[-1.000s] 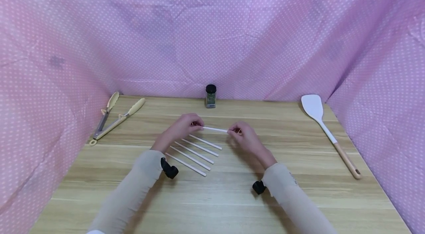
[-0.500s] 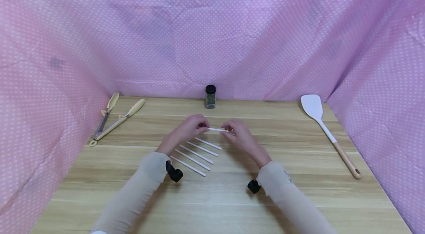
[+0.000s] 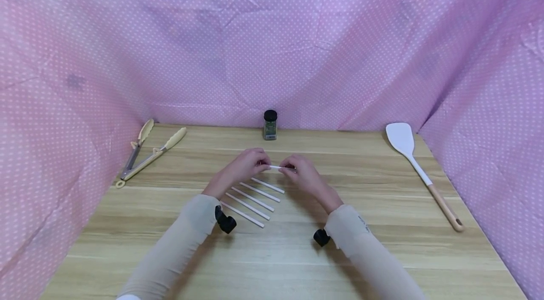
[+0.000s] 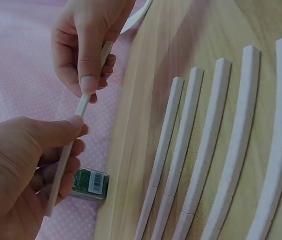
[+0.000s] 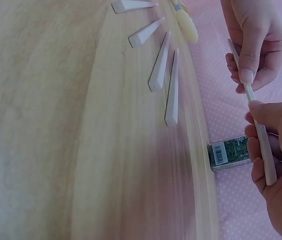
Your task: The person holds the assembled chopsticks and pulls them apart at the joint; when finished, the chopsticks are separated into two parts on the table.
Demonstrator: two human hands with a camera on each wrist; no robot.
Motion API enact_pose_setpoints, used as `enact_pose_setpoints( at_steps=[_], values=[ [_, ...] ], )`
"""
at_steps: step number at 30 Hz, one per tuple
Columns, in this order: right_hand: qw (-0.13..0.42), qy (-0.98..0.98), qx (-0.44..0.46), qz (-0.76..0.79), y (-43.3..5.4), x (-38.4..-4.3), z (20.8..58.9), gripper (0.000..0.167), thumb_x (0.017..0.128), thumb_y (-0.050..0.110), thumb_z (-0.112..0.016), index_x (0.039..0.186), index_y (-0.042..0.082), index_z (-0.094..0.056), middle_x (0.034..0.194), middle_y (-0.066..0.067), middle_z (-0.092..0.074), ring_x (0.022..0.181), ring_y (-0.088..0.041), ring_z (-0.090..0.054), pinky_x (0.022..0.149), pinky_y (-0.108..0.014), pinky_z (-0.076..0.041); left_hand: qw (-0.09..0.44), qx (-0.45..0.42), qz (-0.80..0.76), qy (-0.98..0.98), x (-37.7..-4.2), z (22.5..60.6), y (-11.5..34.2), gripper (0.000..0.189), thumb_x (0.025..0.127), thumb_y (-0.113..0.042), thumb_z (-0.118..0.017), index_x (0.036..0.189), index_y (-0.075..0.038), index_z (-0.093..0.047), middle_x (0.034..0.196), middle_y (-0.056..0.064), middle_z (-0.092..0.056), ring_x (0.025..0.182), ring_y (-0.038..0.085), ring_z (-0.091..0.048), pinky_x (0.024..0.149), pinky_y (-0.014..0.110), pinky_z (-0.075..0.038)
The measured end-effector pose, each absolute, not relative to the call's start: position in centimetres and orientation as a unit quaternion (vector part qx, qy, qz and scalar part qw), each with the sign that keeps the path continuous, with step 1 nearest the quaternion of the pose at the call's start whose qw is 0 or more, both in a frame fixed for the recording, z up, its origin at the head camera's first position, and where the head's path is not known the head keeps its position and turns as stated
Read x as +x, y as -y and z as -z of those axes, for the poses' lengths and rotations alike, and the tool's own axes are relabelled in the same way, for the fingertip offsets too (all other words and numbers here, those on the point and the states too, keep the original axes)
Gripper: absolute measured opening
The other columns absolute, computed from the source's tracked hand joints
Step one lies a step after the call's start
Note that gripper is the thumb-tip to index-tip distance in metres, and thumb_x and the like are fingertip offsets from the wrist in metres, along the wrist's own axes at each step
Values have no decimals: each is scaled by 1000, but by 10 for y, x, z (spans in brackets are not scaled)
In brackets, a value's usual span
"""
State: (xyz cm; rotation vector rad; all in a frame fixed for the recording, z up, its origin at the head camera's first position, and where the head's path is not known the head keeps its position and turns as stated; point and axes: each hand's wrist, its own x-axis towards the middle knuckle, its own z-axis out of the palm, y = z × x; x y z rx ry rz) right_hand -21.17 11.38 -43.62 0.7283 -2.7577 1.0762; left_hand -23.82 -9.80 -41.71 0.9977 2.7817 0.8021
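Both hands pinch one slim white stick [image 3: 275, 167] between thumb and fingers, raised over the far part of the table. My left hand [image 3: 245, 166] grips its left part and my right hand [image 3: 303, 175] its right part, leaving only a short middle length bare between the thumbs. In the left wrist view the stick [image 4: 82, 105] runs along under both thumbs, its lower end crossing the curled fingers of the left hand. Below and nearer me, several more white sticks [image 3: 250, 206] lie side by side in a slanted row, their left ends partly behind the left hand and wrist.
A small jar with a black lid [image 3: 270, 125] stands at the table's back edge. Spread tongs [image 3: 146, 163] lie at the left, a white spatula with a wooden handle [image 3: 418, 167] at the right. Pink dotted cloth [image 3: 297, 54] hangs around the wooden table [image 3: 272, 262].
The hands have come closer together along the stick, the left moving right and the right moving left, so less of it shows between them. The row of sticks stays where it was.
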Motion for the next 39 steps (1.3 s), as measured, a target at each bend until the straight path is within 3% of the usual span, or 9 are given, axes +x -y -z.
enact_pose_setpoints(
  at_steps=[9, 20, 30, 39],
  values=[
    [39, 902, 250, -349, -114, -212, 434, 10, 91, 15, -65, 94, 6, -68, 92, -4, -65, 86, -15, -60, 78, -31, -51, 39, 346, -267, -898, -237, 415, 99, 11, 92, -16, -64, 96, -8, -71, 92, 1, -65, 83, 11, -59, 75, 26, -49],
    [66, 899, 277, -333, -118, -216, 427, 7, 92, 14, -63, 90, 7, -64, 87, -2, -60, 76, -12, -53, 68, -26, -46, 15, 365, -301, -881, -244, 413, 100, 8, 91, -15, -65, 89, -9, -70, 85, -1, -59, 73, 8, -51, 65, 22, -44],
    [101, 889, 298, -332, -120, -217, 423, 8, 92, 13, -63, 87, 8, -62, 84, -2, -58, 74, -12, -49, 66, -25, -43, 10, 369, -310, -876, -244, 404, 100, 10, 91, -12, -64, 89, -4, -69, 83, 0, -58, 71, 10, -50, 64, 23, -43],
    [104, 884, 309, -335, -122, -218, 423, 8, 93, 12, -61, 87, 7, -61, 84, -2, -57, 75, -12, -48, 67, -26, -43, -1, 372, -306, -876, -244, 402, 100, 9, 91, -13, -64, 87, -8, -69, 84, 0, -59, 72, 9, -50, 64, 23, -43]
  ],
)
